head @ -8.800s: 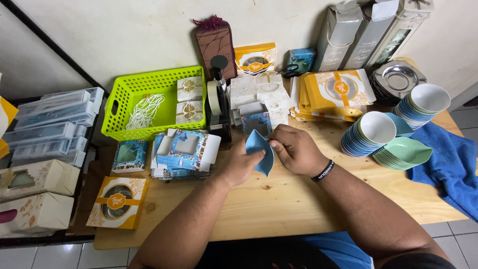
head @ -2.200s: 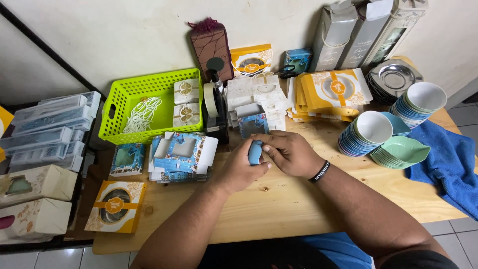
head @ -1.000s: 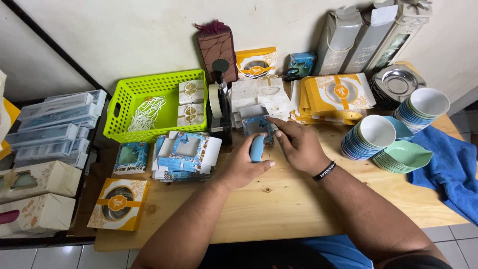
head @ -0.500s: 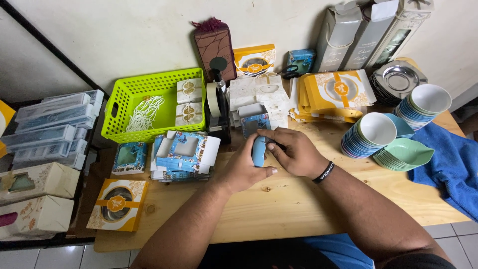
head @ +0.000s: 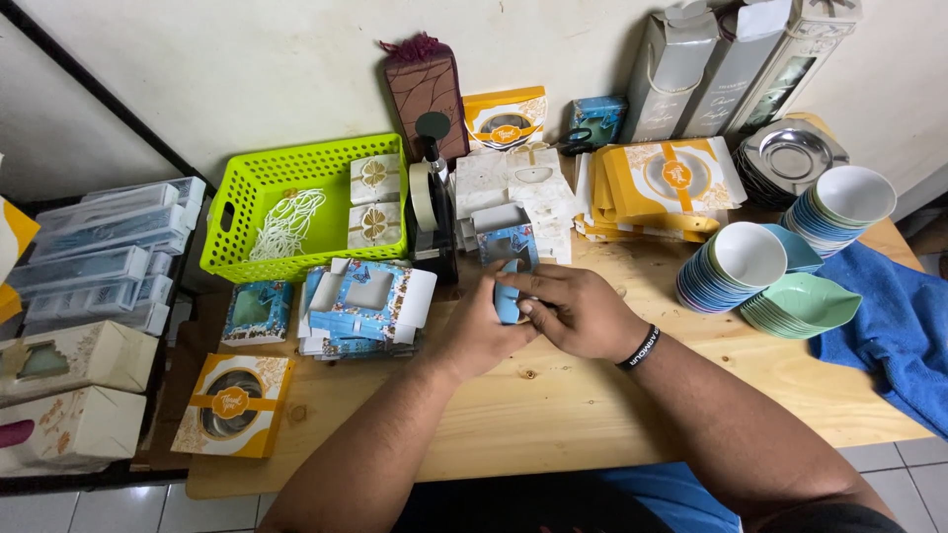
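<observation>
Green basket (head: pixel 247 188), stacked bowls (head: pixel 736 271), blue cloth (head: pixel 904 331).

— What are you holding there?

— You have a small blue piece (head: pixel 508 304) pinched between both hands, just above the wooden table (head: pixel 553 415). It looks like folded card or a little blue box, but your fingers cover most of it, so you cannot tell its full shape.

— How is it sitting?

— It stands roughly upright, narrow side up. Your left hand (head: pixel 481 336) wraps it from the left and below; your right hand (head: pixel 578 311) presses on it from the right, fingers laid across its top.
</observation>
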